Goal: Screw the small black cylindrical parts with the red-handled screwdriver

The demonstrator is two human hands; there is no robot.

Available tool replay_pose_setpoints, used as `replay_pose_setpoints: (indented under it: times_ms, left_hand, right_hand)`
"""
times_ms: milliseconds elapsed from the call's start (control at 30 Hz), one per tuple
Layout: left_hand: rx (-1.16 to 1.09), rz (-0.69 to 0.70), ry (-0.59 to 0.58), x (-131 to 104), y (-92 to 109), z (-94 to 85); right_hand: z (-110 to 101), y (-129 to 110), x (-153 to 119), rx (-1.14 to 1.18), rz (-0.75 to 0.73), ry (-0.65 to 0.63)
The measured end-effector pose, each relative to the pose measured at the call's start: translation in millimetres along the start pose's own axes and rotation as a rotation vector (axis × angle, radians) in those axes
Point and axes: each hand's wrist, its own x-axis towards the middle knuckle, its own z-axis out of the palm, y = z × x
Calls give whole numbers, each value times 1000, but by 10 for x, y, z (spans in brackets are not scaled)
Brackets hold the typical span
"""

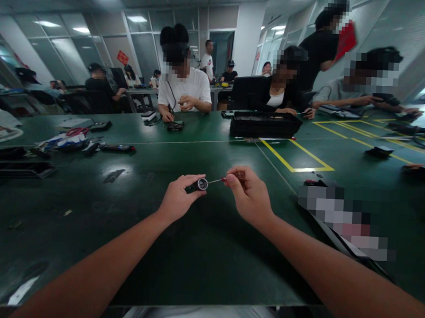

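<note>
Between its thumb and fingers, my left hand [178,196] grips a small black cylindrical part [201,184], whose round, silver-rimmed end faces me. My right hand [250,195] is closed around the reddish-brown handle of a screwdriver [240,175]. The thin metal shaft points left, and its tip is at the rim of the black part; whether it touches is too small to tell. Both hands are above the green table [193,253], near its middle.
A long black tray [264,125] lies across the table, beyond yellow tape [293,169]. Loose bundled items [69,139] and a dark pen-like tool [117,148] lie left. A flat pixelated object [347,228] is beside my right forearm. Several people sit opposite.
</note>
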Motion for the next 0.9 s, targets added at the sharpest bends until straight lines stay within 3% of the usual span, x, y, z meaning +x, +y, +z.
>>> replay_pose_setpoints:
  times_ms: [367,533,900]
  left_hand:
    - [15,0,-11,11,7,-3]
    - [21,13,-16,2,9,-5]
    - [25,4,-26,5,-46,-3]
  right_hand:
    - [-14,-4,44,-140,62,86]
    - [-37,21,52,-273,13,92]
    - [-38,-2,20,-110,-69,-114]
